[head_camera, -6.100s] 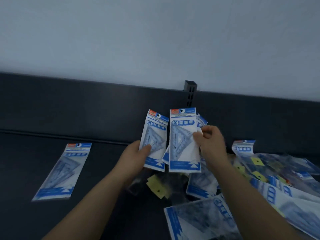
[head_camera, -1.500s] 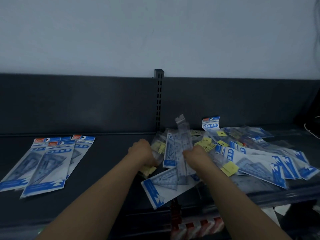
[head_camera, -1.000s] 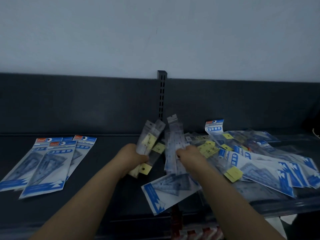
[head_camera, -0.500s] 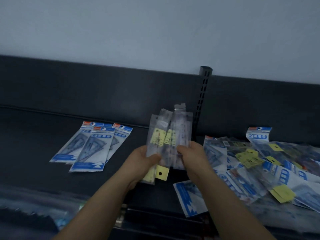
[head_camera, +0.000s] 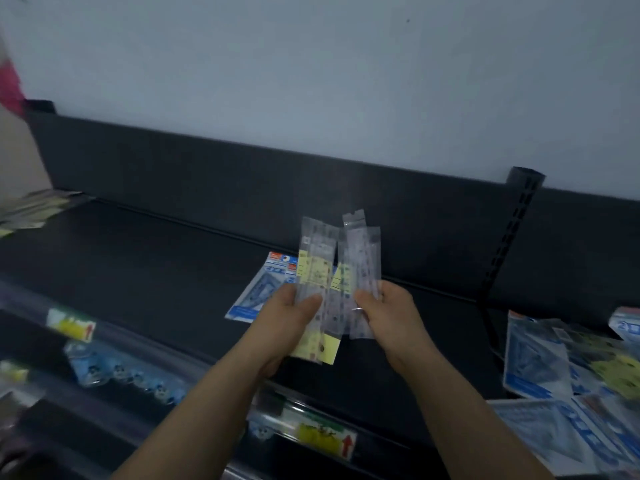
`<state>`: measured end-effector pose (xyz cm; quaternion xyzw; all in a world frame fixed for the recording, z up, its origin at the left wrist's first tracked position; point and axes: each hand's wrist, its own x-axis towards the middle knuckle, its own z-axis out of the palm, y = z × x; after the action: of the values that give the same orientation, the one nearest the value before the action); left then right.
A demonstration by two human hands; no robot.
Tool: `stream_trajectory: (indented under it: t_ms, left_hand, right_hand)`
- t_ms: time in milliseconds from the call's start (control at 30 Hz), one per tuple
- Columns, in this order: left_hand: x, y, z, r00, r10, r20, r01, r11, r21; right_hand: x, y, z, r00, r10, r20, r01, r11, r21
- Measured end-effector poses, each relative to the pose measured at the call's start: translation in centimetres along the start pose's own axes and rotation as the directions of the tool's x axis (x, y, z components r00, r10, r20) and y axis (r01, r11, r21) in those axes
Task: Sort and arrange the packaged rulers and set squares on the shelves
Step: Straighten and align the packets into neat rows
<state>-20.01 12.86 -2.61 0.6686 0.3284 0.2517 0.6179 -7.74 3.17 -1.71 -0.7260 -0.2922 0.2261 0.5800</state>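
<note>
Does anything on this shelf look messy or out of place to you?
Yes: the heap of set-square packets at the right end of the shelf lies jumbled, overlapping at all angles, with yellow tags scattered through. The ruler packets gripped by the left hand and right hand are fanned unevenly too.

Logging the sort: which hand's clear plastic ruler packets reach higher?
The clear plastic ruler packets in the right hand; their notched top rises above those in the left hand.

Raised together, left hand (head_camera: 289, 318) and right hand (head_camera: 389, 317) curl, gripping.
</note>
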Motion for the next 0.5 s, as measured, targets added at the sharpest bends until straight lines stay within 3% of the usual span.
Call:
stream_trajectory:
  t_ms: [500]
  left_hand:
    - [-3.7,-0.8,-26.5,0.953,0.077,-0.293,-0.021,0.982,0.19]
  right_hand:
    - [-1.6,-7.0,26.6,0.971,-0.128,0.204,0.127,0.992,0.02]
